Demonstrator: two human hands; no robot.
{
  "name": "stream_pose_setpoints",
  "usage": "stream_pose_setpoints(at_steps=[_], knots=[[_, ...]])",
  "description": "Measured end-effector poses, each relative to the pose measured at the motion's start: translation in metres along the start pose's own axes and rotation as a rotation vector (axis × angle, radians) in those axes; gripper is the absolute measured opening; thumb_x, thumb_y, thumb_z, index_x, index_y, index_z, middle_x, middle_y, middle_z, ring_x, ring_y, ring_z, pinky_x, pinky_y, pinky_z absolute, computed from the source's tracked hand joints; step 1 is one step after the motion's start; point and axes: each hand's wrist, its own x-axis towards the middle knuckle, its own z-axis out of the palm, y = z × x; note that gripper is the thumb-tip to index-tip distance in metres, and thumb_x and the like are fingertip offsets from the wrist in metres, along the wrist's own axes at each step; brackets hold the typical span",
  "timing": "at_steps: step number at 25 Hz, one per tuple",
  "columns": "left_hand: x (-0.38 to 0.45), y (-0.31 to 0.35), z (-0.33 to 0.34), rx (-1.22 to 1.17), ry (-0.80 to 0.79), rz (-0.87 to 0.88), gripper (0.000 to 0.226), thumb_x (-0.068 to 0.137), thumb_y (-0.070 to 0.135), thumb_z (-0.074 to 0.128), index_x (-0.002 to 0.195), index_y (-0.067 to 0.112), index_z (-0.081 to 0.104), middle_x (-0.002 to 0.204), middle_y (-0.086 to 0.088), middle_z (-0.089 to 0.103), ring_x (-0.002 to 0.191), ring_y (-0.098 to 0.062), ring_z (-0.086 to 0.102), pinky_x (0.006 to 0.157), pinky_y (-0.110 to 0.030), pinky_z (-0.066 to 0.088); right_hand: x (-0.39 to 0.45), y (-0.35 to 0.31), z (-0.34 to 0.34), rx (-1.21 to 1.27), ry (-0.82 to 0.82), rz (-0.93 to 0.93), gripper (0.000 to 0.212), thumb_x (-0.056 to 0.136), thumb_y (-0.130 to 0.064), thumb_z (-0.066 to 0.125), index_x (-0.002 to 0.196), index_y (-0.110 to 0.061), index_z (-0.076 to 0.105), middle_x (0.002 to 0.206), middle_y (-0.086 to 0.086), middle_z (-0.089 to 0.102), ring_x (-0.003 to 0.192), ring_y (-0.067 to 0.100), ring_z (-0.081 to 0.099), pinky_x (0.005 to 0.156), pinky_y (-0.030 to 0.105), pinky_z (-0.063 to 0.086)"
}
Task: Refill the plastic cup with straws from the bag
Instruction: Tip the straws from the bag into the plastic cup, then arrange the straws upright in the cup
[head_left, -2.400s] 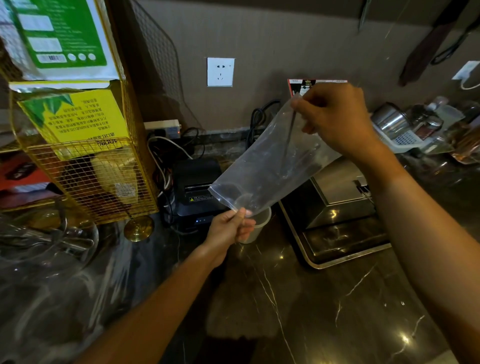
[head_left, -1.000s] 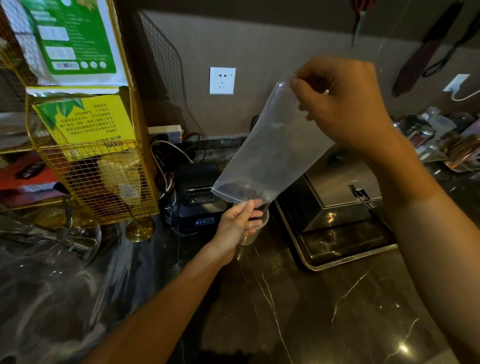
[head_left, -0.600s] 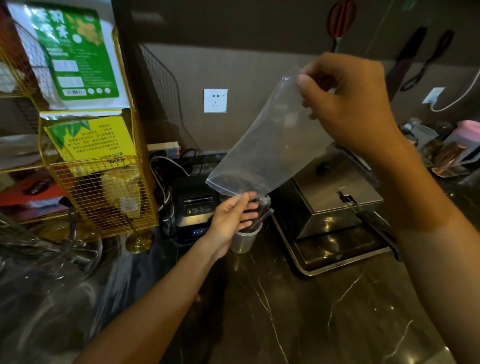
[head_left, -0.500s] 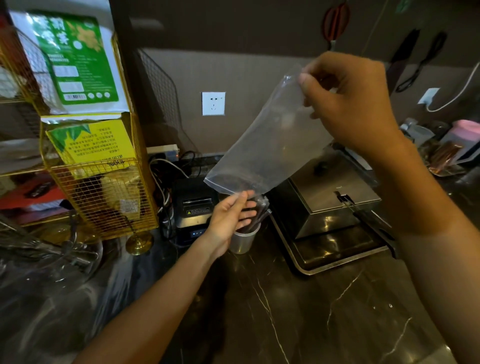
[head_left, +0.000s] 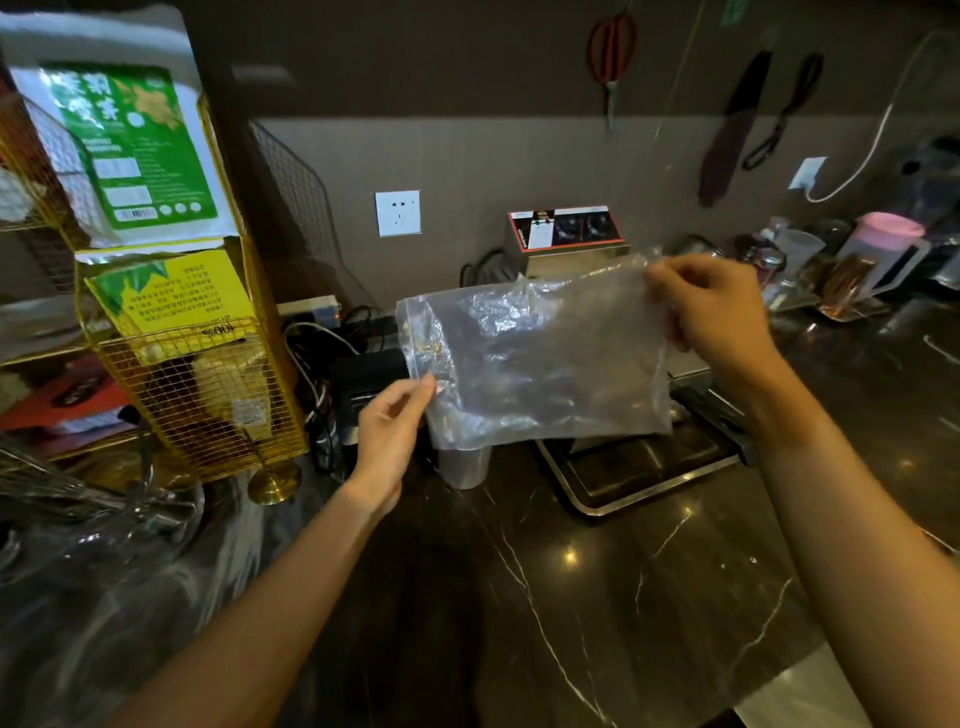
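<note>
We now hold the emptied bag (head_left: 540, 358) level at mid-frame, both hands (head_left: 389, 431) (head_left: 711, 312) pinching it, straws seemingly in the cup (head_left: 464, 465).

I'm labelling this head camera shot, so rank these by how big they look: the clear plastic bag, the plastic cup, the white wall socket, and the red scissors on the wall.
Largest to smallest as they appear:
1. clear plastic bag, though it is nearest the camera
2. red scissors
3. plastic cup and white wall socket: they look alike, and the bag hides the cup's top, so no ranking.
</note>
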Motion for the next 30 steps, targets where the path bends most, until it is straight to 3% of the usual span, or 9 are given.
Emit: stream_pose_setpoints(at_steps=[4,6,10,12,15,18,23,26,30], knots=[[-0.015,-0.024,0.005,0.027,-0.012,-0.083,0.022,0.101,0.024,0.061,0.087,0.012,0.073,0.085,-0.001,0.072,0.083,-0.015,0.068,0.083,-0.040,0.055,-0.042,0.058,-0.005,0.077,-0.051,0.244,0.022,0.100,-0.020,0.067,0.079,-0.018,0.071,0.051,-0.011,0.066,0.039,-0.001,0.053,0.037,0.015,0.041],[-0.024,-0.039,0.011,0.035,-0.026,-0.136,0.020,0.100,0.024,0.064,0.091,0.009,0.072,0.091,-0.009,0.071,0.085,-0.023,0.068,0.083,-0.045,0.055,-0.063,0.085,-0.010,0.060,-0.056,0.368,0.021,0.100,-0.022,0.067,0.081,-0.016,0.070,0.049,-0.008,0.064,0.040,0.002,0.054,0.036,0.017,0.041],[-0.048,-0.067,0.030,0.151,-0.097,-0.188,0.013,0.095,0.018,0.069,0.107,0.015,0.073,0.107,-0.007,0.074,0.100,-0.023,0.071,0.088,-0.038,0.058,-0.104,0.142,-0.022,0.054,-0.104,0.546,0.017,0.102,-0.020,0.065,0.097,-0.006,0.073,0.073,0.007,0.067,0.056,0.014,0.058,0.048,0.026,0.046],[-0.057,-0.082,0.045,0.235,-0.127,-0.251,0.019,0.094,0.012,0.070,0.113,0.013,0.071,0.105,-0.003,0.074,0.099,-0.019,0.070,0.084,-0.031,0.058,-0.124,0.175,-0.027,0.001,-0.078,0.606,0.015,0.101,-0.012,0.065,0.092,-0.001,0.071,0.066,0.009,0.062,0.049,0.013,0.053,0.042,0.022,0.042],[-0.063,-0.109,0.065,0.338,-0.149,-0.399,0.021,0.093,0.011,0.071,0.114,0.010,0.070,0.109,-0.004,0.073,0.104,-0.023,0.070,0.090,-0.039,0.060,-0.152,0.221,-0.038,-0.073,-0.073,0.713,0.019,0.099,-0.007,0.068,0.080,-0.006,0.069,0.054,0.001,0.059,0.037,0.004,0.050,0.035,0.018,0.039],[-0.068,-0.133,0.080,0.401,-0.213,-0.518,0.020,0.092,0.014,0.072,0.112,0.018,0.069,0.113,-0.006,0.072,0.105,-0.023,0.070,0.097,-0.045,0.058,-0.170,0.254,-0.048,-0.118,-0.079,0.829,0.017,0.099,-0.010,0.068,0.083,-0.006,0.071,0.061,0.005,0.063,0.045,0.011,0.054,0.041,0.024,0.043],[-0.071,-0.160,0.100,0.500,-0.395,-0.611,0.019,0.098,0.024,0.065,0.117,0.022,0.066,0.118,-0.002,0.068,0.106,-0.016,0.066,0.088,-0.033,0.057,-0.179,0.288,-0.056,-0.190,-0.035,0.902,0.017,0.098,-0.010,0.069,0.081,-0.007,0.069,0.062,0.008,0.067,0.048,0.016,0.056,0.045,0.027,0.046],[-0.068,-0.175,0.104,0.669,-0.480,-0.557,0.040,0.092,0.026,0.072,0.129,0.025,0.061,0.130,-0.004,0.062,0.113,-0.021,0.065,0.092,-0.040,0.059,-0.179,0.300,-0.056,-0.204,-0.062,0.925,0.011,0.097,-0.014,0.069,0.097,-0.003,0.068,0.079,0.019,0.075,0.060,0.025,0.067,0.062,0.042,0.061],[-0.059,-0.170,0.105,0.759,-0.527,-0.517,0.065,0.086,0.029,0.078,0.145,0.029,0.050,0.141,-0.002,0.053,0.127,-0.026,0.059,0.104,-0.051,0.054,-0.170,0.291,-0.039,-0.555,-0.192,0.730,0.042,0.098,-0.025,0.067,0.133,-0.004,0.055,0.128,0.019,0.061,0.109,0.038,0.066,0.095,0.055,0.055]])
